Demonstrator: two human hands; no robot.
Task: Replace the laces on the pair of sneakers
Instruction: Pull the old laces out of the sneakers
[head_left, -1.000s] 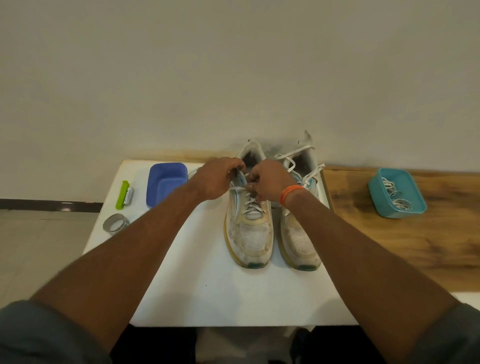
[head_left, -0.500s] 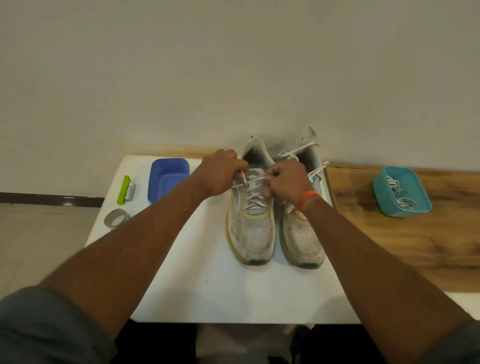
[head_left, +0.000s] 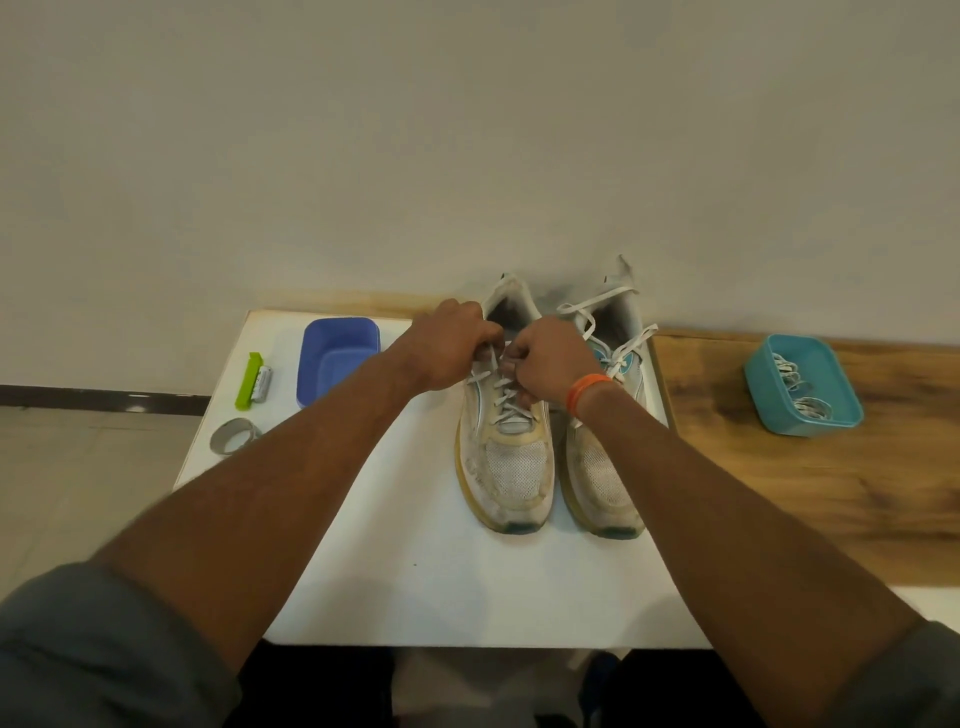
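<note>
Sneakers are standing side by side on the white tabletop, toes pointing toward the person and heels toward the wall. On the left sneaker the lace is crossing through the eyelets, and both hands are working at its top. The left hand is curling its fingers and pinching one strand of this lace near the collar. The right hand, wearing an orange band on the wrist, is also curling closed and gripping the other strand just beside the first hand; the two hands are almost touching. The right sneaker is lying partly under the right forearm, and its loose lace is hanging over the open collar. At the left part of the tabletop a blue tray is sitting, with a green tool and a grey tape roll near the edge. On the wooden surface at the right a teal tray is holding coiled white laces.
</note>
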